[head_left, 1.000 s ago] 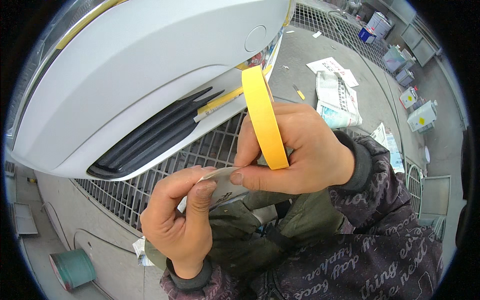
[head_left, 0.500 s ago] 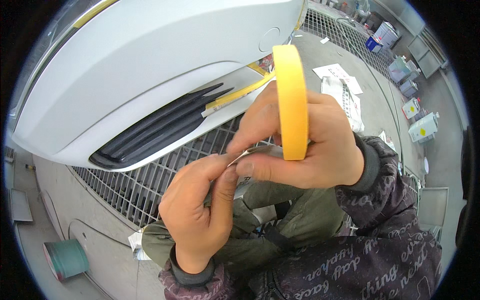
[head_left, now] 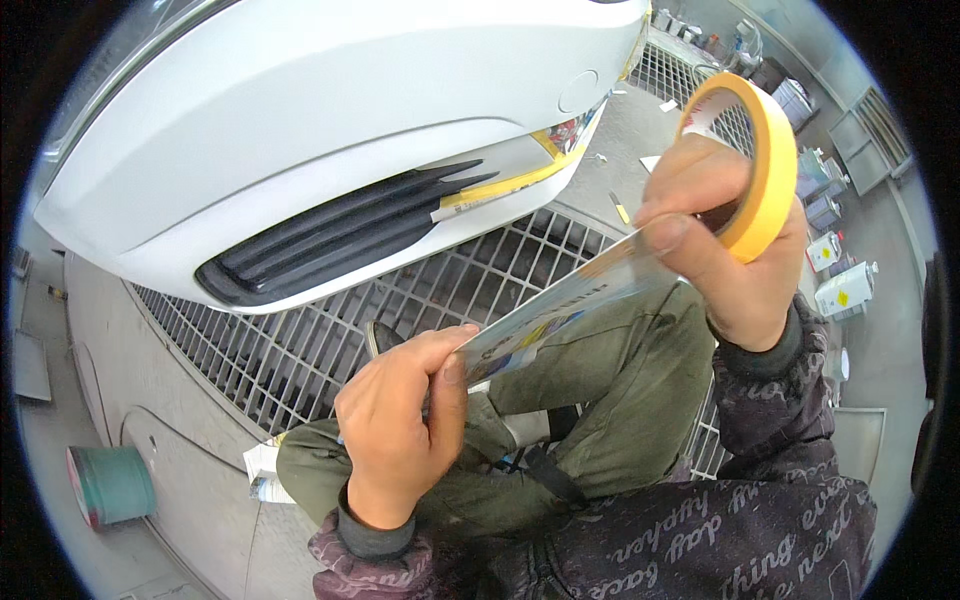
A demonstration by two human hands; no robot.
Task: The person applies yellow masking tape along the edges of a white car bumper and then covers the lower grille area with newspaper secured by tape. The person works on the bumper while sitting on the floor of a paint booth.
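Green drum [head_left: 120, 484], lower left, and white rectangular can [head_left: 845, 291], right: contents of both hidden from view. The left hand [head_left: 402, 415] pinches one end of a printed paper strip [head_left: 560, 308]; the right hand [head_left: 748, 262], ringed by a yellow masking-tape roll [head_left: 776, 165], pinches the other. The outstretched strip is held before the white car bumper [head_left: 330, 130], its long axis slanting from lower left to upper right.
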